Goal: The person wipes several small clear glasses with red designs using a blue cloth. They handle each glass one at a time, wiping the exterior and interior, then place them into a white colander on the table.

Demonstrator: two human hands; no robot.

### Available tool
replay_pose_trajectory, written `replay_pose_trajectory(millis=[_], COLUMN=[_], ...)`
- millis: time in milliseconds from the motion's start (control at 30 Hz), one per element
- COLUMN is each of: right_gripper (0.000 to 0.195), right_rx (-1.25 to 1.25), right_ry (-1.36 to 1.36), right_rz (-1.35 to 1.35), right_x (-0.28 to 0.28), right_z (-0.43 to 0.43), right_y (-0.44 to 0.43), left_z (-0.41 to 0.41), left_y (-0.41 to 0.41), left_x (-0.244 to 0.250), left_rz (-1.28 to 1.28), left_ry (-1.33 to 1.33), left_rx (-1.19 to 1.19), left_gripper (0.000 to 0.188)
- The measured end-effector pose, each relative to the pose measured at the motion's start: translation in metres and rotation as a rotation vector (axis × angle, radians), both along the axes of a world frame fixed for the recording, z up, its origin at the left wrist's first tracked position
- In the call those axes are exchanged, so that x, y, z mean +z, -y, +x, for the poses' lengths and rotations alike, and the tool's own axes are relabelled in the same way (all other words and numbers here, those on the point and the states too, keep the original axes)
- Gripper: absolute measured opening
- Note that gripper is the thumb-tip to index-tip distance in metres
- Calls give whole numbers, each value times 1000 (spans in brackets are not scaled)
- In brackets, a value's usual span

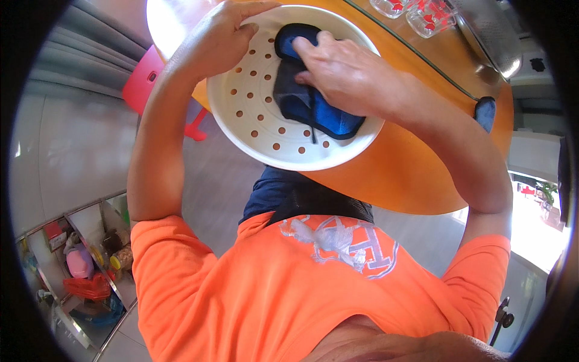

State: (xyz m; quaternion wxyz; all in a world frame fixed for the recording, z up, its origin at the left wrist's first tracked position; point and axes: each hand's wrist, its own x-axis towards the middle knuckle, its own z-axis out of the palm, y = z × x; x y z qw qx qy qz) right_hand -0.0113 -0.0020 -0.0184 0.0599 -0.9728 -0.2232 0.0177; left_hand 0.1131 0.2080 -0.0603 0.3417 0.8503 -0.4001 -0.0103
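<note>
A white perforated plastic basin [244, 131] with round holes is tilted over the edge of an orange table. My left hand [230, 38] grips the basin's upper left rim. Inside it, my right hand [339, 68] holds a blue and black cloth [339, 117] with dark edging. Part of the cloth is bunched under my fingers, and the rest lies against the basin's inner wall. A thin dark strip hangs from the cloth.
The orange tabletop [407, 172] holds clear glasses with red patterns [429, 20], a perforated metal vessel [493, 40], a dark green cord [420, 54] and a small blue-grey cloth piece [485, 113]. A red stool [140, 79] stands at left, near an open cabinet [90, 253] with containers.
</note>
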Motion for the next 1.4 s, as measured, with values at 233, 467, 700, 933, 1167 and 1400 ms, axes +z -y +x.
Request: replay_pose_trajectory(millis=[233, 467, 700, 933, 1167, 1400], right_gripper=[26, 14, 24, 17, 41, 41], right_rx=[280, 599, 205, 347, 411, 373], right_ry=[-21, -513, -170, -518, 54, -135], right_rz=[17, 109, -196, -125, 1, -293], right_x=[-12, 9, 20, 36, -1, 19], right_z=[12, -6, 1, -12, -13, -21], right_y=[-62, -10, 29, 19, -1, 9], left_z=[1, -3, 2, -1, -1, -4], left_y=[2, 2, 0, 5, 4, 5], left_x=[3, 6, 4, 2, 0, 0], left_rz=[-82, -8, 93, 1, -19, -6], left_ry=[61, 23, 58, 34, 84, -1], left_rx=[-51, -12, 34, 14, -13, 13], left_gripper=[40, 41, 43, 41, 39, 39])
